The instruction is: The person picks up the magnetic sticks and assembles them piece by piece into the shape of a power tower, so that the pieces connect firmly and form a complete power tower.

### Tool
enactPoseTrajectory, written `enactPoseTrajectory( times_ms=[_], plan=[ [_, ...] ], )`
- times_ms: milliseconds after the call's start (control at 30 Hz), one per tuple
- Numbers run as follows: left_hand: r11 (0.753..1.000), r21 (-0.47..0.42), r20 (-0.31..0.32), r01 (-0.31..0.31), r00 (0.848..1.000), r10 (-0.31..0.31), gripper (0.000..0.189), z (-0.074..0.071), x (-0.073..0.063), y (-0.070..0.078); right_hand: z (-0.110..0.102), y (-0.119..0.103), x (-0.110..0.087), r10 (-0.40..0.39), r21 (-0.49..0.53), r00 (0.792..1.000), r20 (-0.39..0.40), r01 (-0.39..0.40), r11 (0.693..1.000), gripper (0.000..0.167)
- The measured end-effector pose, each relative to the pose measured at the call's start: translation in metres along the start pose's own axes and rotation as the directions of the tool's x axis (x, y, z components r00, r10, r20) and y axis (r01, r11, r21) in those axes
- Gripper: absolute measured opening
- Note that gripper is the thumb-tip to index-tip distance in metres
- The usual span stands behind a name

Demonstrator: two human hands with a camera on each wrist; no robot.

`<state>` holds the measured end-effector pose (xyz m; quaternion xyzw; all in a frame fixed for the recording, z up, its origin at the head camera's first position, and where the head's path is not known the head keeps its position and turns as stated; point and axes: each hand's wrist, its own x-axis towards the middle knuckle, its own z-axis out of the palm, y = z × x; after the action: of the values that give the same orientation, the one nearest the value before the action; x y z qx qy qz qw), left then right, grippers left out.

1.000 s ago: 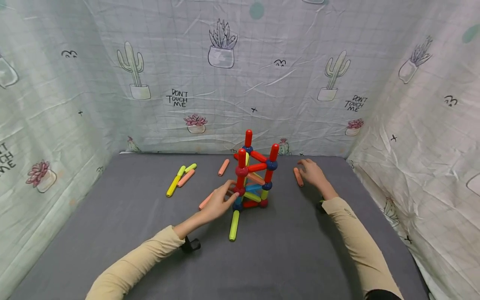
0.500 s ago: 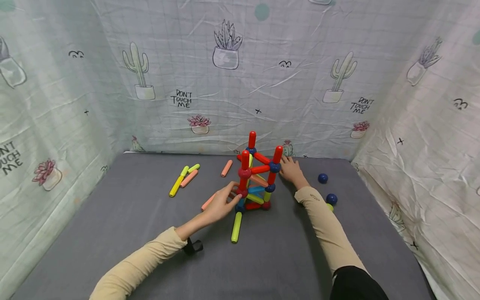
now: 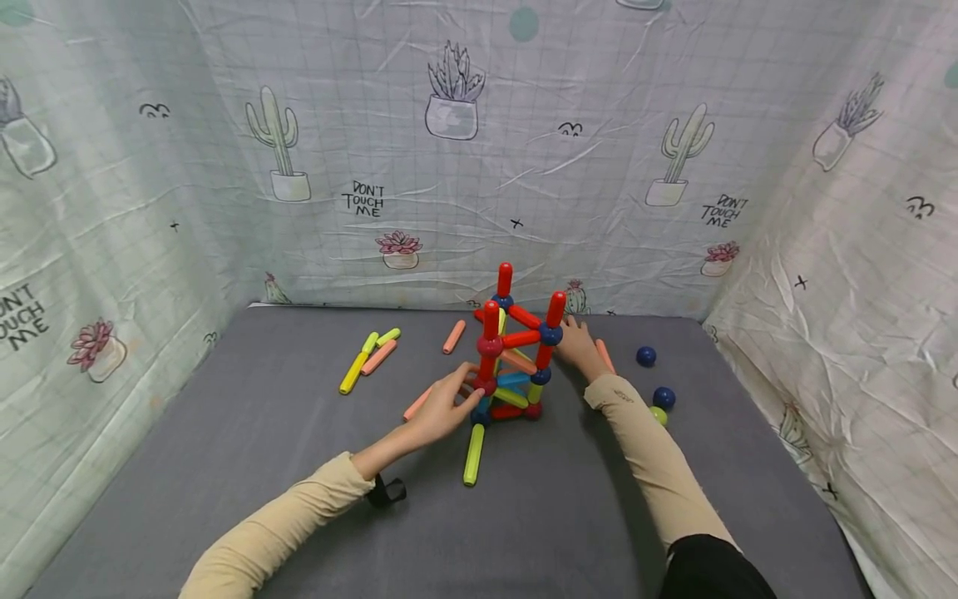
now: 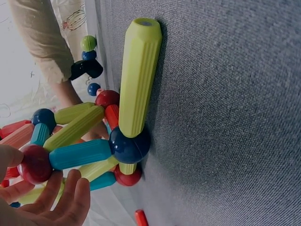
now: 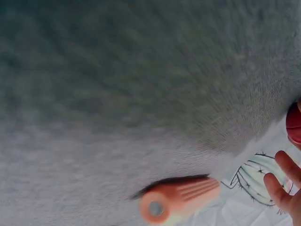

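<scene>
A tower of magnetic balls and rods point(image 3: 517, 339) stands mid-table, with three red rods upright on top. My left hand point(image 3: 437, 409) grips a dark red ball point(image 4: 35, 164) on its near left side between thumb and fingers. From a blue ball point(image 4: 130, 144) at the base, a yellow-green rod point(image 3: 473, 455) juts out along the table towards me. My right hand point(image 3: 578, 341) reaches behind the tower's right side, partly hidden. In the right wrist view a red ball point(image 5: 294, 124) is at its fingers point(image 5: 278, 192), two of them stretched out; I cannot tell whether it is held.
By my right wrist lies a salmon rod point(image 3: 604, 355). Two blue balls point(image 3: 664, 398) and a green ball point(image 3: 658, 415) rest further right. Left of the tower are yellow rods point(image 3: 353, 372) and salmon rods point(image 3: 379, 357). A printed cloth point(image 3: 322, 249) rises behind the table.
My right hand has moved left from beside the salmon rod to behind the tower, uncovering the balls on the right. The left hand keeps its grip on the red ball.
</scene>
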<state>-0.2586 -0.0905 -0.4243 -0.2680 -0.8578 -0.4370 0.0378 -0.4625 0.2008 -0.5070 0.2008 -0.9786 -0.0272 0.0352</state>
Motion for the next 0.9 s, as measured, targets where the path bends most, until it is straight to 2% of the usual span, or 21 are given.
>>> enactPoseTrajectory(
  times_ms=[67,100,200,333,433,533,600,667,733,900],
  plan=[
    [1.0,0.004,0.002,0.0,1.0,0.0,0.03,0.0,0.001,0.001,-0.038,-0.017,-0.021,0.012,0.01,1.0,0.019,-0.012,1.0,0.039],
    [1.0,0.008,0.002,0.001,1.0,-0.001,0.03,0.0,0.001,0.001,-0.047,-0.018,-0.026,0.02,0.029,1.0,0.008,-0.02,0.999,0.037],
    [1.0,0.013,0.0,0.005,1.0,-0.005,0.029,0.0,0.001,0.002,-0.081,-0.022,-0.043,0.004,0.108,0.994,-0.106,0.007,0.994,0.033],
    [1.0,0.012,-0.005,-0.001,1.0,0.001,0.028,0.0,0.001,0.002,-0.131,-0.028,-0.05,-0.01,0.286,0.969,-0.245,0.082,0.955,0.035],
    [1.0,0.007,-0.008,-0.014,1.0,0.014,0.027,-0.001,0.0,0.002,-0.174,-0.039,-0.05,-0.09,0.282,0.931,-0.354,0.198,0.939,0.038],
    [1.0,0.004,-0.006,-0.019,1.0,0.019,0.028,-0.001,0.0,0.002,-0.214,-0.052,-0.049,-0.184,0.215,0.878,-0.443,0.303,0.928,0.036],
    [1.0,-0.001,0.0,-0.015,1.0,0.015,0.028,-0.001,0.001,0.002,-0.236,-0.06,-0.049,-0.231,0.179,0.848,-0.478,0.351,0.919,0.035],
    [1.0,-0.004,0.005,-0.014,1.0,0.014,0.029,0.0,0.001,0.001,-0.254,-0.066,-0.049,-0.269,0.163,0.83,-0.488,0.389,0.907,0.035],
    [1.0,-0.015,0.011,-0.013,1.0,0.013,0.029,-0.001,0.001,0.001,-0.268,-0.074,-0.05,-0.292,0.168,0.836,-0.465,0.407,0.898,0.037],
    [0.998,-0.063,0.017,-0.005,1.0,0.006,0.028,-0.003,0.002,-0.002,-0.286,-0.095,-0.054,-0.325,0.191,0.876,-0.356,0.409,0.893,0.039]
  ],
)
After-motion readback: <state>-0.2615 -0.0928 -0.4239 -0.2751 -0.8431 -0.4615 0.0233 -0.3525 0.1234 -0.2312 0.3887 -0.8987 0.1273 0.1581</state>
